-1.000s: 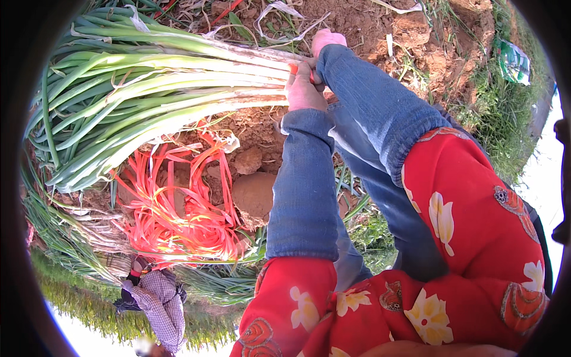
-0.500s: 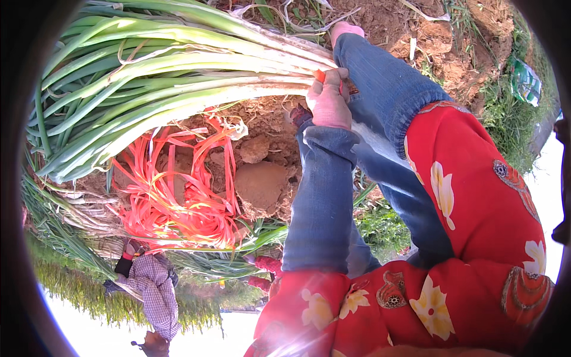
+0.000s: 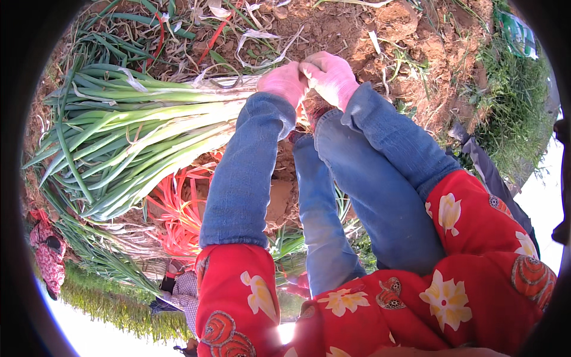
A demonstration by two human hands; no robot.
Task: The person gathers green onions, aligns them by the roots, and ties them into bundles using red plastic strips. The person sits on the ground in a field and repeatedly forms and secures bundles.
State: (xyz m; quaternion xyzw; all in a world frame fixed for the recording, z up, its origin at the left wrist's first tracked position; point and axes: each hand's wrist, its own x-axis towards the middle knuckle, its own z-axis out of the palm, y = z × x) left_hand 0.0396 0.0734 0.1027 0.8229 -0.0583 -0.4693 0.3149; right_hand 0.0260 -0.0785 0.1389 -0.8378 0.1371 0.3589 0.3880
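A large bundle of green onions [image 3: 160,116] lies across the left side, leaves to the left and pale stems to the right. My left hand [image 3: 284,83] is closed over the stem end. Touching it from the right is my right hand [image 3: 329,77], also closed, its fingers pressed together against the left one's. Whatever the fingertips pinch is hidden between the two hands. Below the bundle, partly behind my left forearm, lies a loose tangle of red-orange ribbon [image 3: 178,208].
Brown soil [image 3: 351,30] with dry leaf scraps surrounds the bundle. More green onions [image 3: 98,247] lie at the lower left. Other people, one in a checked shirt [image 3: 184,291] and one in red patterned clothes [image 3: 47,253], are beyond. A green-and-white packet [image 3: 518,35] sits in grass at right.
My right hand has come from beyond the stems to meet my left hand. The orange band pinched by my left hand is now out of sight. The view has shifted.
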